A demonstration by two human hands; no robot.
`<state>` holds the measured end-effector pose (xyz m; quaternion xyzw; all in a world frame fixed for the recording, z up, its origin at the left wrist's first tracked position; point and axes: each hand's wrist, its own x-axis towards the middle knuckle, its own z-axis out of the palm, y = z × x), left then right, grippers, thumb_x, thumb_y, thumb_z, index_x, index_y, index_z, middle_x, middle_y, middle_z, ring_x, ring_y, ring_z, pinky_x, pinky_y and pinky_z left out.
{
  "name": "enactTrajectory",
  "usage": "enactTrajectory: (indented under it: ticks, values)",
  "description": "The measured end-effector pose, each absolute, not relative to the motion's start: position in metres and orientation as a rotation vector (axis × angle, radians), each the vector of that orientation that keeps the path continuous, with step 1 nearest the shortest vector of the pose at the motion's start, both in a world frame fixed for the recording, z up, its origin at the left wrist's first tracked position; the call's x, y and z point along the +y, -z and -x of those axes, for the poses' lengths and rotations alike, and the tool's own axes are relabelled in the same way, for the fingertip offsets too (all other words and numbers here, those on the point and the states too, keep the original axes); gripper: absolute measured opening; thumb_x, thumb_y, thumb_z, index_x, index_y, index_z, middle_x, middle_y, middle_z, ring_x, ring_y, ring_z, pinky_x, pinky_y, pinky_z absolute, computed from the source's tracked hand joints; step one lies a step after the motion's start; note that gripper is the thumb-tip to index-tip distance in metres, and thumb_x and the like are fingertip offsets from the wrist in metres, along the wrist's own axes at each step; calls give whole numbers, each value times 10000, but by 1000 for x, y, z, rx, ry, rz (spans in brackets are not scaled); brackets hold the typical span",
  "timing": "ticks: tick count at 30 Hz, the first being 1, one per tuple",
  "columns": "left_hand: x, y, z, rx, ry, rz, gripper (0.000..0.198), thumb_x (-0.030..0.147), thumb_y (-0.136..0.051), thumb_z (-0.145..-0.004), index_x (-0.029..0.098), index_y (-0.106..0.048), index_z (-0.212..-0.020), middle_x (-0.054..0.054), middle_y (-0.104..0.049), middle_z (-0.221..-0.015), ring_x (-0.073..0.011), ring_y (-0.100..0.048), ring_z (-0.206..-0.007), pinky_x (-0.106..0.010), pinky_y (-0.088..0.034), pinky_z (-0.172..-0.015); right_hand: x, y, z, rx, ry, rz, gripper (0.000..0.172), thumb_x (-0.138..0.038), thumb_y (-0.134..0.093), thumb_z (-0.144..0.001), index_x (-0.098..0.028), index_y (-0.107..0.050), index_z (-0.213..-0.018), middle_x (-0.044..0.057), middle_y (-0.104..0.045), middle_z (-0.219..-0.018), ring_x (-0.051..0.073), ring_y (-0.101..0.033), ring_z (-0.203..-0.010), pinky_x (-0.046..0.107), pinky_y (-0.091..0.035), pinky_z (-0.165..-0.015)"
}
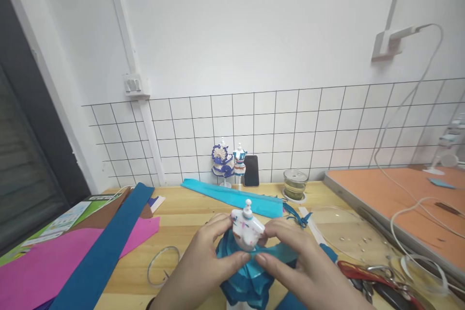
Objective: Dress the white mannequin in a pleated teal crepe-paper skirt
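Watching from my distant post through the head camera, I find the miniature dress form (247, 229) upright at the front middle of the desk (189, 232), between the two hands, its white, speckled torso rising out of a gathered teal skirt (247, 278). Left hand (209, 261): fingers curled in around the torso, forefinger at its side, thumb tip pressed at the front of the waist. Right hand (301, 259): thumb and forefinger pinching a teal strip (281, 252) that runs out from the waist; how firmly, I cannot tell. Thumb tips sit just beside each other. Behind, near the tiled wall, I note a blue-and-cream figurine (223, 167), a slimmer figurine (240, 162) and a dark phone (251, 171); in front of them, a long turquoise cloth (232, 198). Glass cup (295, 185) holding yellowish liquid, to their right. Left side of desk: dark blue strip (105, 247) lying across pink fabric (39, 261). Far right: orange board (392, 191), clear plate (341, 227) with small beads near it.
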<state>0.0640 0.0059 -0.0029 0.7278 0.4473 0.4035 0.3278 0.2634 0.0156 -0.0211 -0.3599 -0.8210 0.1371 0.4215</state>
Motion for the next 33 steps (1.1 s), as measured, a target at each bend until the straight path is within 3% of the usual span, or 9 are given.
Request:
enactTrajectory:
  ticks: [4,10,17,25,33]
  values:
    - [11,13,-60,1190,-1010,-1881,469,241,-704,-742,317,-601,-1194,11,-608,-1252,-233,-505,-1202,-298,-398,-1009,15,22,-263,-2138,-460,1051,79,-210,-694,-786,-235,-620,-776,-12,-663,-796,200,-610,-820,303,-488,-704]
    - [18,24,-53,1247,-1008,-1786,741,306,-726,-723,271,-402,-1389,-55,-515,-1377,-268,-386,-1325,-390,-304,-1107,14,17,-262,-2193,-495,1029,82,-201,-653,-837,-217,-634,-759,-10,-638,-742,193,-594,-785,306,-447,-695]
    - [17,26,-57,1319,-1035,-1885,744,263,-642,-774,290,-306,-1437,-32,-449,-1438,-252,-363,-1344,-380,-314,-1106,12,16,-264,-2239,-384,956,87,-201,-603,-877,-205,-616,-790,-7,-617,-716,183,-565,-741,316,-425,-692]
    - [17,27,-58,1355,-1025,-1990,732,249,-630,-767,285,-323,-1431,-30,-429,-1453,-264,-377,-1336,-381,-317,-1106,10,14,-264,-2236,-665,889,126,-162,-548,-910,-235,-625,-842,-24,-630,-830,125,-598,-791,218,-453,-693]
    - [16,25,-57,1346,-978,-2006,730,266,-629,-776,312,-308,-1430,4,-429,-1451,-239,-347,-1356,-341,-316,-1111,16,23,-259,-2138,-620,923,107,-215,-587,-888,-212,-624,-788,-26,-620,-719,138,-590,-702,235,-433,-630]
